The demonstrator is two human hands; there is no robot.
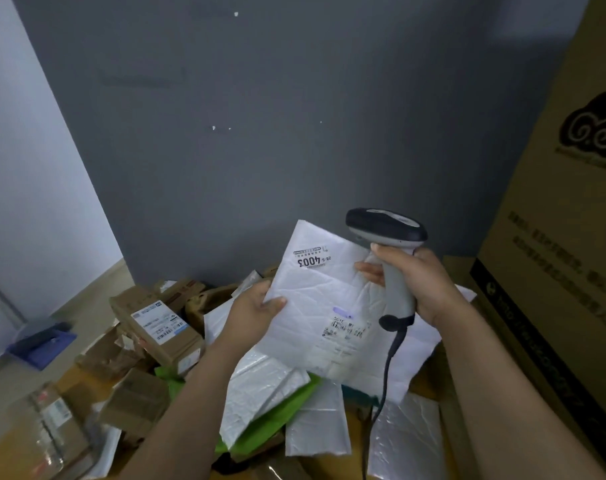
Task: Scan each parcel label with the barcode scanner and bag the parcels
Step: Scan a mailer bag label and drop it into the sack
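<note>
Left hand (pixel 256 308) pinching the left edge of a white parcel (pixel 315 289), thumb on top, printed label (pixel 346 329) facing up. Right hand (pixel 429 282) curled round the grey handle of the scanner (pixel 386 226) at the parcel's right edge, scanner head above its upper right corner, cable (pixel 386 372) hanging down across it. Under the parcel, a loose heap of white and green bags (pixel 263 386). Left of the parcel, stacked brown cartons (pixel 159 323). Right of the parcel, a tall cardboard box (pixel 554 237), contents hidden.
</note>
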